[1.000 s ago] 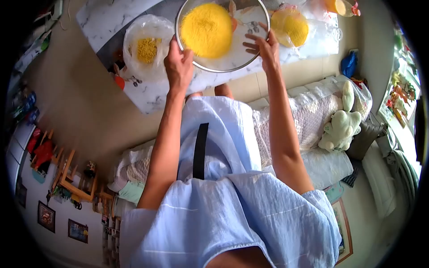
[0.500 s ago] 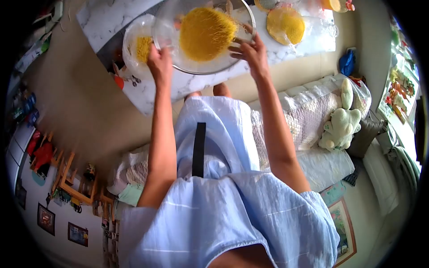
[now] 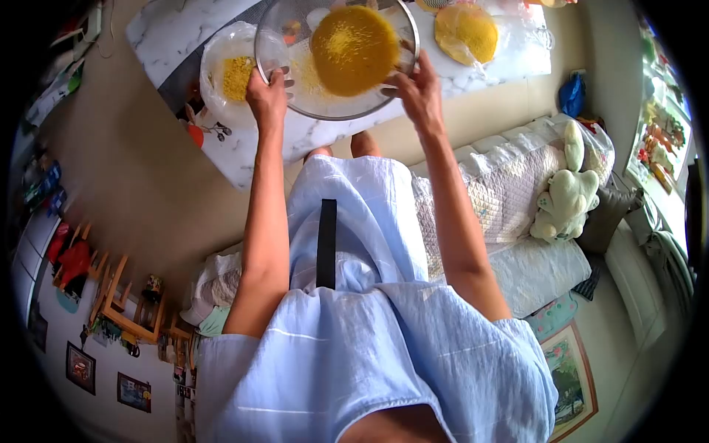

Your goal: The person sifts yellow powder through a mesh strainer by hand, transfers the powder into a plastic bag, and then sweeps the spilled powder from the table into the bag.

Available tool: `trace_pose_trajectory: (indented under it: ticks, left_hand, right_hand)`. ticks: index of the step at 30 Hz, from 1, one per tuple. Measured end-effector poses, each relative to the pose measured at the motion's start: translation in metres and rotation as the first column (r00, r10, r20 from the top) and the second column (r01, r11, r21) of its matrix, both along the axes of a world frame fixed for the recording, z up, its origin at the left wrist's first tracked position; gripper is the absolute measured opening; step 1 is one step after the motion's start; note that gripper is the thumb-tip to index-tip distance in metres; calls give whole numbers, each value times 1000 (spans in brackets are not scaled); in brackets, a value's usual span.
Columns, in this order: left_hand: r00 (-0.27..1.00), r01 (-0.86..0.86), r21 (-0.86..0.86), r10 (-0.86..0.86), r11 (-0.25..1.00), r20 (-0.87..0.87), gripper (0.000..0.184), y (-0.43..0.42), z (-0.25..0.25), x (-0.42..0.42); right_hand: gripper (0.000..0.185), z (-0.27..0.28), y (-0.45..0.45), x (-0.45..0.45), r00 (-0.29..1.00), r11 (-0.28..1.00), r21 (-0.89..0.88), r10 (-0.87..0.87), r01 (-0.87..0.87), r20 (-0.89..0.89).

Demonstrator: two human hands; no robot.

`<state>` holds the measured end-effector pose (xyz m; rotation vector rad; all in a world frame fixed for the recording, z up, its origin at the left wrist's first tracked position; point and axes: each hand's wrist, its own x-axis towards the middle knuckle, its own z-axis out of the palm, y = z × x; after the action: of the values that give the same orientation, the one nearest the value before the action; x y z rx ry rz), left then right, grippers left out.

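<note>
A round sieve (image 3: 325, 117) with a metal rim and see-through mesh is held level over the table at the top of the head view. Fine yellow grains (image 3: 354, 52) lie heaped towards its right half, with a thin scatter left of the heap. My left hand (image 3: 267, 96) is closed on the rim at the near left, fingers reaching underneath. Gripping the opposite side, my right hand (image 3: 421, 96) has its thumb and fingers around the rim. Beside my left hand sits a clear plastic bag (image 3: 214, 55) holding clumpy yellow grains (image 3: 237, 77).
Under the sieve is a white marbled table (image 3: 166, 37). To the right on it lies a plastic-wrapped yellow mass (image 3: 467, 35). A sofa with a quilted cover (image 3: 487, 192) runs behind my legs, with a plush toy (image 3: 567, 203) on it. A blue bag (image 3: 572, 100) stands on the floor.
The yellow grains, loose and streaking in the air before, have settled into a smoother heap slightly to the right. Both hands keep their hold, and the sieve has shifted slightly.
</note>
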<state>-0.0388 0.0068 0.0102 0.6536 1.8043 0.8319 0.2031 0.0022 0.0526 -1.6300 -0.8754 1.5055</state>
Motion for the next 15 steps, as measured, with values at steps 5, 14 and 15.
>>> trace_pose_trajectory:
  ticks: [5,14,15]
  left_hand:
    - [893,363,44,-334,931,-301,28,-17,49,36]
    - [986,164,343,-164,925,-31,36,-15,120,11]
    - [984,173,371,-173,912,-35,36,-16,127,11]
  right_hand:
    - [55,-3,8,41,983,961,-209,-176,183,54]
    - [61,109,-17,22,985,993,52,-93,101,-147]
    - [61,120,-19,22,984,990,82,-98,111,-149]
